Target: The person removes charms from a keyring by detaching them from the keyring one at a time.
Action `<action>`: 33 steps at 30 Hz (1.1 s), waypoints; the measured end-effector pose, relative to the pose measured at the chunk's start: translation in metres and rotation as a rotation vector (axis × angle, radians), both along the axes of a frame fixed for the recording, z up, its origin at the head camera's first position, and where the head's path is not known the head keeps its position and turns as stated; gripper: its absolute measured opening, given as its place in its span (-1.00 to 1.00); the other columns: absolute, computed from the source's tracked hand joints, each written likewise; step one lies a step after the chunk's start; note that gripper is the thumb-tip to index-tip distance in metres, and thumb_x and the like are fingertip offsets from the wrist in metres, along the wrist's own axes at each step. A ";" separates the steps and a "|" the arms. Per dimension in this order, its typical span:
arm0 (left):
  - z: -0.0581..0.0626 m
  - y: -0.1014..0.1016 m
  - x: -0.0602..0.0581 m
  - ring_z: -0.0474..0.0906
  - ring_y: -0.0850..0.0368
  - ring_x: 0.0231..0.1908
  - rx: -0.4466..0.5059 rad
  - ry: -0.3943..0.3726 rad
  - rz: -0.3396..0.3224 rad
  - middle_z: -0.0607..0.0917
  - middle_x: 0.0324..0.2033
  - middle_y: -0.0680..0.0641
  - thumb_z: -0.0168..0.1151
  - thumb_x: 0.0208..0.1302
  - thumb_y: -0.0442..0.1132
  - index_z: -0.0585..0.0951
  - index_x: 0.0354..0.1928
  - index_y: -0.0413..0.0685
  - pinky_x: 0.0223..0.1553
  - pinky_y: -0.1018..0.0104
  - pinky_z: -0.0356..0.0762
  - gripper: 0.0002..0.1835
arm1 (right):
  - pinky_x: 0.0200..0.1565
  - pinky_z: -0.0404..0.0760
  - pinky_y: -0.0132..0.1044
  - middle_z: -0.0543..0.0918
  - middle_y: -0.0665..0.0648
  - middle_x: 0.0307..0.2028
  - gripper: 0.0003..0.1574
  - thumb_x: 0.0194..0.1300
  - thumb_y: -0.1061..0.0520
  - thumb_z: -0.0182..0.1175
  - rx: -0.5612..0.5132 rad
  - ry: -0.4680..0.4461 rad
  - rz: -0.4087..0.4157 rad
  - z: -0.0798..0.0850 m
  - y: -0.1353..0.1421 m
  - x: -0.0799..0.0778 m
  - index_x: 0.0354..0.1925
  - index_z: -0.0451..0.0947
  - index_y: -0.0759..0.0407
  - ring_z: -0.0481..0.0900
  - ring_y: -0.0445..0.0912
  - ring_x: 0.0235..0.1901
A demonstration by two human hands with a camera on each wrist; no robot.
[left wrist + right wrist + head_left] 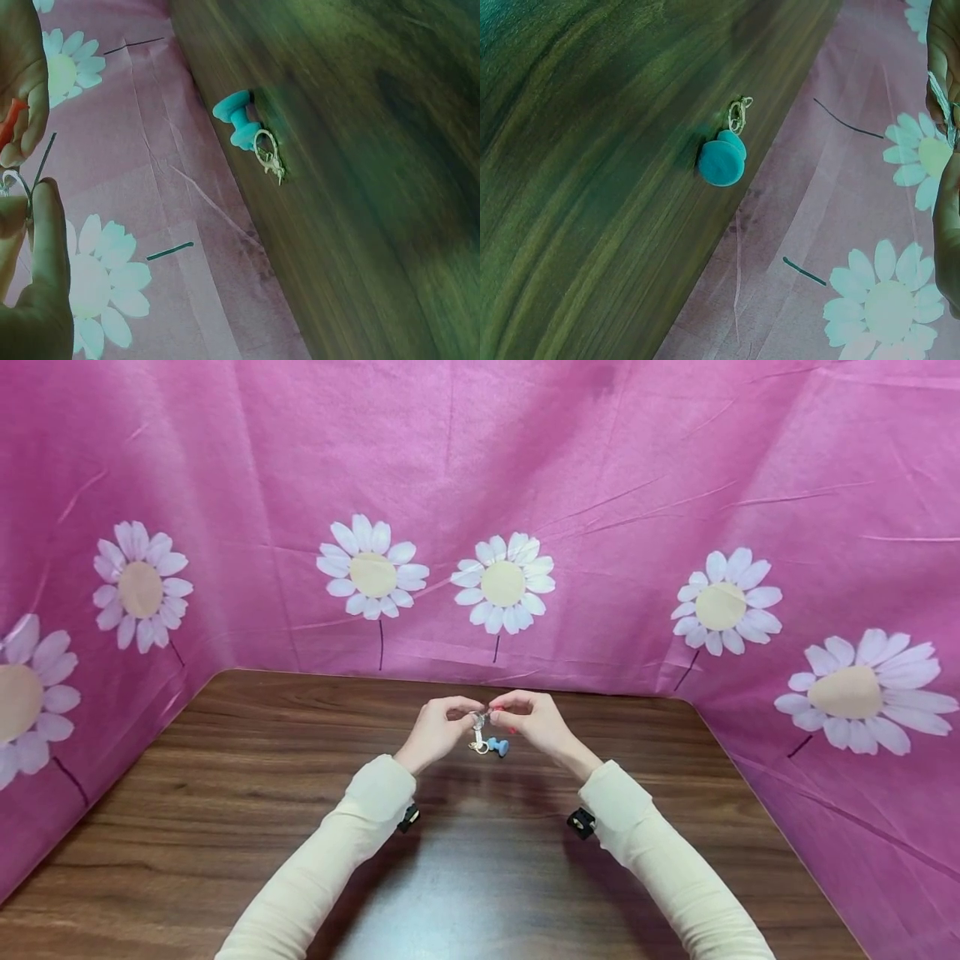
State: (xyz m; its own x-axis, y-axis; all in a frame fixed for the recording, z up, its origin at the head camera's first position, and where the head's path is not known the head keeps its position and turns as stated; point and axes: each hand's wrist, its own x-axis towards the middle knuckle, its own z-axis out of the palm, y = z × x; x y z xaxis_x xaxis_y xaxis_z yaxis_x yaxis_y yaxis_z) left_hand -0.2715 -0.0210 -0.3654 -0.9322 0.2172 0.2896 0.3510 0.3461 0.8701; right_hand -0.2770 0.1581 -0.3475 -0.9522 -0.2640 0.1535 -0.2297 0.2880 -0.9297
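Both hands meet close together over the far part of the table. My left hand (438, 727) pinches a small metal ring (15, 178) between thumb and forefinger. A slim silvery-white piece (478, 731) shows just below its fingertips. My right hand (536, 722) holds a small red piece (10, 126) at its fingertips, right beside the ring; the fingers hide most of it. Under the hands, a blue spool-shaped piece (238, 120) lies on the wood, a gold-coloured ring (266, 152) with a small dangling part against its narrow end.
The brown wood-grain table (225, 827) ends at a pink cloth (600, 468) with white daisies, which rises behind it and on both sides. Pale sleeves cover both forearms, and a small black device (581, 822) sits under each wrist.
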 end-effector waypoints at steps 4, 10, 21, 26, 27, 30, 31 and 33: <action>0.000 0.001 0.001 0.68 0.07 -0.31 0.004 -0.042 -0.001 0.70 -0.24 -0.15 0.15 0.14 -0.37 0.67 -0.20 -0.14 -0.32 0.33 0.60 -0.80 | -0.46 0.48 -0.42 0.69 -0.01 -0.39 -0.71 0.08 0.23 0.27 -0.009 0.007 -0.004 -0.002 -0.001 -0.001 -0.18 0.58 0.32 0.51 -0.29 -0.54; -0.001 0.003 0.000 0.66 0.07 -0.24 -0.056 -0.038 0.024 0.70 -0.30 -0.06 0.20 0.12 -0.28 0.68 -0.29 -0.07 -0.25 0.29 0.58 -0.87 | -0.45 0.49 -0.42 0.69 0.01 -0.34 -0.72 0.07 0.22 0.28 -0.013 0.005 -0.011 -0.003 0.000 -0.002 -0.19 0.59 0.28 0.53 -0.27 -0.50; -0.005 0.003 -0.004 0.60 0.14 -0.22 -0.103 -0.003 0.043 0.72 -0.29 0.00 0.22 0.12 -0.21 0.69 -0.29 -0.01 -0.21 0.28 0.50 -0.87 | -0.33 0.55 -0.36 0.65 0.34 -0.18 -0.66 0.16 0.24 0.19 -0.004 -0.048 -0.026 -0.004 0.011 -0.003 -0.08 0.54 0.36 0.67 -0.12 -0.31; -0.005 0.002 -0.005 0.58 0.18 -0.28 -0.117 0.017 0.034 0.72 -0.36 0.03 0.22 0.12 -0.22 0.69 -0.32 0.01 -0.23 0.30 0.48 -0.89 | -0.22 0.59 -0.28 0.59 0.37 -0.07 -0.68 0.20 0.25 0.13 0.010 -0.070 -0.003 -0.007 0.012 -0.004 -0.06 0.54 0.33 0.66 0.03 -0.21; -0.005 0.003 -0.005 0.57 0.20 -0.30 -0.116 0.019 0.030 0.72 -0.37 0.03 0.22 0.12 -0.23 0.69 -0.32 0.01 -0.24 0.32 0.47 -0.89 | -0.23 0.60 -0.27 0.61 0.36 -0.11 -0.69 0.19 0.26 0.13 0.021 -0.061 -0.007 -0.007 0.012 -0.005 -0.08 0.55 0.32 0.66 0.04 -0.22; -0.007 0.003 -0.005 0.54 0.23 -0.40 -0.094 0.011 0.019 0.71 -0.41 0.01 0.22 0.13 -0.25 0.68 -0.32 -0.01 -0.32 0.36 0.47 -0.90 | -0.27 0.59 -0.26 0.67 0.26 -0.28 -0.75 0.16 0.23 0.18 0.057 -0.017 -0.020 -0.009 0.012 -0.005 -0.16 0.58 0.31 0.64 -0.08 -0.32; -0.007 0.004 -0.005 0.53 0.25 -0.42 -0.082 0.008 0.016 0.71 -0.42 0.00 0.22 0.13 -0.26 0.68 -0.32 -0.02 -0.34 0.38 0.47 -0.90 | -0.30 0.57 -0.27 0.67 0.23 -0.34 -0.76 0.15 0.22 0.20 0.077 0.005 -0.024 -0.010 0.012 -0.006 -0.19 0.59 0.31 0.62 -0.13 -0.36; -0.008 0.004 -0.006 0.53 0.28 -0.45 -0.060 0.012 0.014 0.71 -0.43 -0.01 0.22 0.13 -0.28 0.68 -0.32 -0.04 -0.37 0.40 0.47 -0.90 | -0.28 0.57 -0.24 0.66 0.20 -0.38 -0.77 0.14 0.21 0.23 0.094 0.040 -0.015 -0.012 0.012 -0.006 -0.22 0.59 0.32 0.58 -0.16 -0.39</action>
State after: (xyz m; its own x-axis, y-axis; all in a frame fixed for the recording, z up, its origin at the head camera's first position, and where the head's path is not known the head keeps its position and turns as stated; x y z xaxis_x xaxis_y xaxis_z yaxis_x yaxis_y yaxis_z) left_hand -0.2772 -0.0165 -0.3734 -0.9319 0.2213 0.2875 0.3558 0.4025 0.8434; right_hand -0.2833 0.1706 -0.3593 -0.9496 -0.2652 0.1671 -0.2616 0.3774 -0.8883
